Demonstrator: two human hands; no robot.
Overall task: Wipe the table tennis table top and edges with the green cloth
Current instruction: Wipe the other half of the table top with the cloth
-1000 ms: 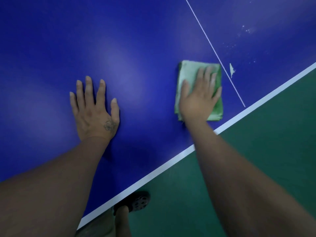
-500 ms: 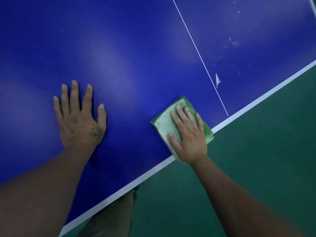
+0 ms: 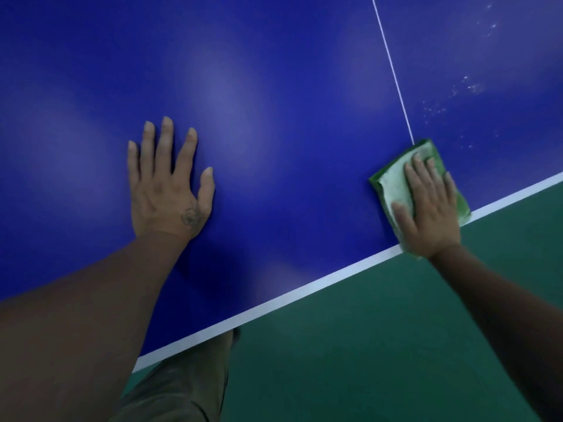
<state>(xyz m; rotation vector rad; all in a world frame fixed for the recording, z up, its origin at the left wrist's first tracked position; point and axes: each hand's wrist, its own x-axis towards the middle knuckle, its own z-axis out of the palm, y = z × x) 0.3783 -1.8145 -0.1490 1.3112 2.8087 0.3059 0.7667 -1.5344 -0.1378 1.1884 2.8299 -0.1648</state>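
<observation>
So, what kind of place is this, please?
Probably an indoor sports or games room. A blue table tennis table with a white edge line and a thin centre line stands over a smooth green floor.

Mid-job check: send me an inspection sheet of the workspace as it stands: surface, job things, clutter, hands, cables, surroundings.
Surface: blue table top, white specks right of the centre line.
Job's things: green cloth, folded, lying across the white edge line.
Clutter: nothing seen.
Grippers: right hand presses flat on the cloth; left hand rests flat on the table, fingers spread.
Cables: nothing seen.
Surroundings: green floor; person's leg beside the table edge.
</observation>
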